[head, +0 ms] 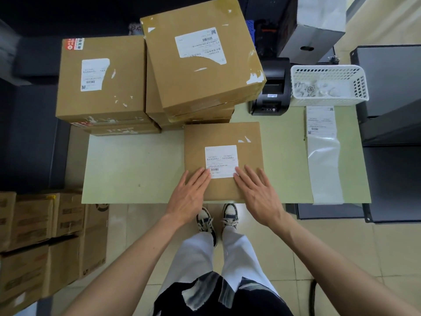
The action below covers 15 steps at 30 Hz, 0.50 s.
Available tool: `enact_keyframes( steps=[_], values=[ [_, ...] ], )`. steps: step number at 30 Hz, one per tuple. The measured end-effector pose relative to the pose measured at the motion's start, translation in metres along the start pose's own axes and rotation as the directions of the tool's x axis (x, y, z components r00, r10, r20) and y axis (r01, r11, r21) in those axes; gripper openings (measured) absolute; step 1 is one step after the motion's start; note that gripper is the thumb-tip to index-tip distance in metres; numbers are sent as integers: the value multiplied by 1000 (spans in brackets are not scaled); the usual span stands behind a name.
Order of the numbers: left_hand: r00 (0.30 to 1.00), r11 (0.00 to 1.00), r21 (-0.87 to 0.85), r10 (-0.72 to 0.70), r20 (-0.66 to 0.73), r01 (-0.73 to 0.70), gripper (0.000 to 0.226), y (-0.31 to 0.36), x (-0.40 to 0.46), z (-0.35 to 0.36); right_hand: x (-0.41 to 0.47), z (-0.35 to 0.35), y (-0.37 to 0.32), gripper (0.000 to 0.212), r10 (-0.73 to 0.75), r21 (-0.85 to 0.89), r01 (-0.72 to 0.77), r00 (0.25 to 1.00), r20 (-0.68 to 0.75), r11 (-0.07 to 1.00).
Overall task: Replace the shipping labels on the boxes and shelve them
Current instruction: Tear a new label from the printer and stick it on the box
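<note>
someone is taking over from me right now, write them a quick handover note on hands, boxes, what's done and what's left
Left hand and right hand: both flat and open, fingertips pressing the lower corners of the new label on the front box at the table's near edge.
Done: this box carries a whole, clean label.
Left: shelve it. The left stack and the tilted top box behind still wear torn labels.
Supplies: printer, label strip and white basket to the right.
</note>
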<state>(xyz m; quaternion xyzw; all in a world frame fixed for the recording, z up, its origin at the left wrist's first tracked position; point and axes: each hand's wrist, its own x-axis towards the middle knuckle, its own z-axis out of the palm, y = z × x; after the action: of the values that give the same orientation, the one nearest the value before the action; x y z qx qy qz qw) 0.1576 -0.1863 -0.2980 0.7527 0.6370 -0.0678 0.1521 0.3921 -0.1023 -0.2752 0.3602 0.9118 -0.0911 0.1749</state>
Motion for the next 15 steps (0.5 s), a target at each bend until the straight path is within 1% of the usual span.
enact_keyframes(
  steps=[4,9,11,15],
  values=[
    [998,998,-32,-46,-39,45,61,-6,9,-7,9,-8,5,66,13,7,-13,999,-36,1000],
    [997,999,-30,-41,70,43,61,-11,16,-9,14,-5,10,68,25,2,-25,999,41,1000],
    [995,999,-18,-44,87,46,59,-11,17,-10,14,-6,11,65,20,-2,-20,998,56,1000],
    [998,998,-23,-64,9,64,58,-9,28,-22,22,-18,12,59,22,28,-22,1000,15,999]
  ],
)
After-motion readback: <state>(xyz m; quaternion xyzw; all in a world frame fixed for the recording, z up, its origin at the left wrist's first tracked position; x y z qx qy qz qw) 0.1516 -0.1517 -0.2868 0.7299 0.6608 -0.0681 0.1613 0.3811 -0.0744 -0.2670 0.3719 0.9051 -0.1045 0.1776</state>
